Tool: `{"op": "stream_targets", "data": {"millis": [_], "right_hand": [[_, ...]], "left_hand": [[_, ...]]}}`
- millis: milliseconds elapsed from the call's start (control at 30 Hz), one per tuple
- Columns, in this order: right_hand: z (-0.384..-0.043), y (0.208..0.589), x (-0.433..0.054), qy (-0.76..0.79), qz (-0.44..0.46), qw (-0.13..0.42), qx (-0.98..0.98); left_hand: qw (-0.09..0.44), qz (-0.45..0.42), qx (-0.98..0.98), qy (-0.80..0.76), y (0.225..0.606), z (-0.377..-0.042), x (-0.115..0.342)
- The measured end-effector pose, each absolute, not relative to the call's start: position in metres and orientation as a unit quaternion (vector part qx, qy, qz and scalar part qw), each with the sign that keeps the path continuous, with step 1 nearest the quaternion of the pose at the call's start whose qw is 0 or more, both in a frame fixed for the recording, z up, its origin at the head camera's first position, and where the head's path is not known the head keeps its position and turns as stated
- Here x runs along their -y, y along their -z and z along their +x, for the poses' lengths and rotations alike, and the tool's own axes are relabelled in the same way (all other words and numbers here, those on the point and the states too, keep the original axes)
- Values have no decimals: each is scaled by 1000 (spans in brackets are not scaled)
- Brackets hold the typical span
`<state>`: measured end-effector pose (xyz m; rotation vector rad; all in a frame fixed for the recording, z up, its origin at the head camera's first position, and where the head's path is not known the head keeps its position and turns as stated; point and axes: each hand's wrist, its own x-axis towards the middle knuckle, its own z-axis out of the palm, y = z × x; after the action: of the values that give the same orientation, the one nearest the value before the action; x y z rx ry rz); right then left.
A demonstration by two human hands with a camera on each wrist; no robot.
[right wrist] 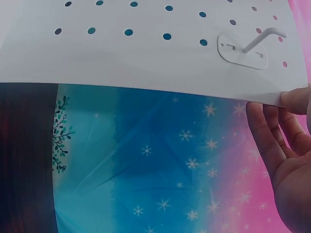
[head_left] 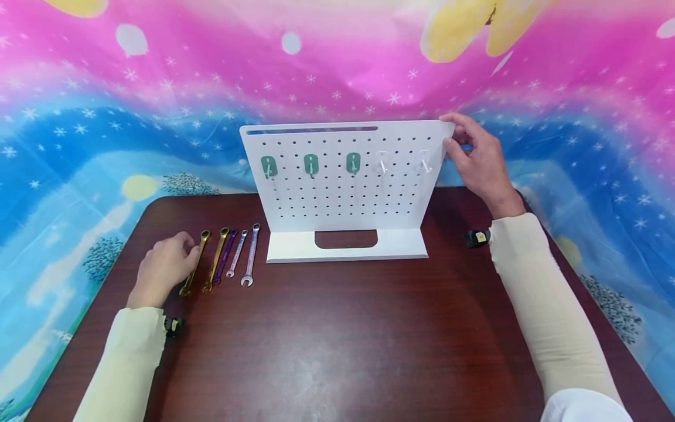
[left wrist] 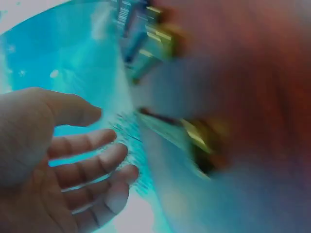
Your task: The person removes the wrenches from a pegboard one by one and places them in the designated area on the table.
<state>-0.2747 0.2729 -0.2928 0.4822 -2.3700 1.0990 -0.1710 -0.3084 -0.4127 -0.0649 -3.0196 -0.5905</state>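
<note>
A white pegboard stands upright at the back of the table. My right hand pinches its upper right edge, with the thumb in front and the fingers behind; the right wrist view shows this hand at the board's corner. On the left, my left hand hovers beside a gold combination wrench. In the left wrist view its fingers are spread loosely, apart from the blurred wrench. To the right lie a second gold wrench, a purple wrench, a small silver wrench and a longer silver wrench.
Three green hooks and two whitish hooks sit in a row high on the board. Its base rests on the dark wooden table. A patterned cloth hangs behind and around the table.
</note>
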Motion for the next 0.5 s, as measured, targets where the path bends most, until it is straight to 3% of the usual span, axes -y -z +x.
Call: {"op": "stream_targets", "data": {"millis": [267, 500], "right_hand": [[-272, 296, -274, -392, 174, 234, 873], [-262, 301, -272, -394, 153, 239, 874]], "left_hand": [[140, -85, 957, 240, 380, -178, 261], [178, -137, 937, 266, 360, -186, 215]]}}
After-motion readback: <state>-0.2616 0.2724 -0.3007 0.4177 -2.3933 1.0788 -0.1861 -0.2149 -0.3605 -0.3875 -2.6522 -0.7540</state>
